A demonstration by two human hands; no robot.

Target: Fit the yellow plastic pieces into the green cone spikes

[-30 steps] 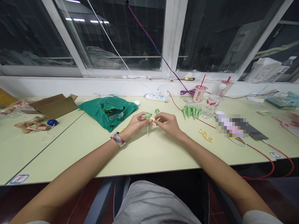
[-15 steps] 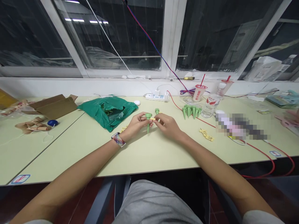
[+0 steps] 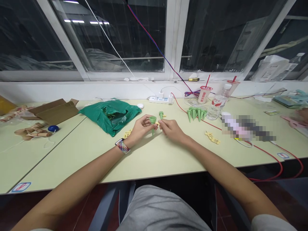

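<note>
My left hand is closed on a green cone-shaped piece, its wide end up and its tip down. My right hand pinches a small yellow piece against the side of that cone. Just behind my right fingers stands another green cone with a bit of yellow beside it. Several green cones are grouped to the right. Small yellow pieces lie in a cluster at the right, and more yellow pieces are partly hidden behind my left wrist.
A torn green bag lies left of centre, near a cardboard box and wooden toys. Behind the cones stand a bottle and a cup. A power strip sits by the wall; a red cable crosses the right side.
The cone in my left hand has tilted slightly, showing more of its open top. My right fingers have closed in around the yellow piece. The view has shifted a little.
</note>
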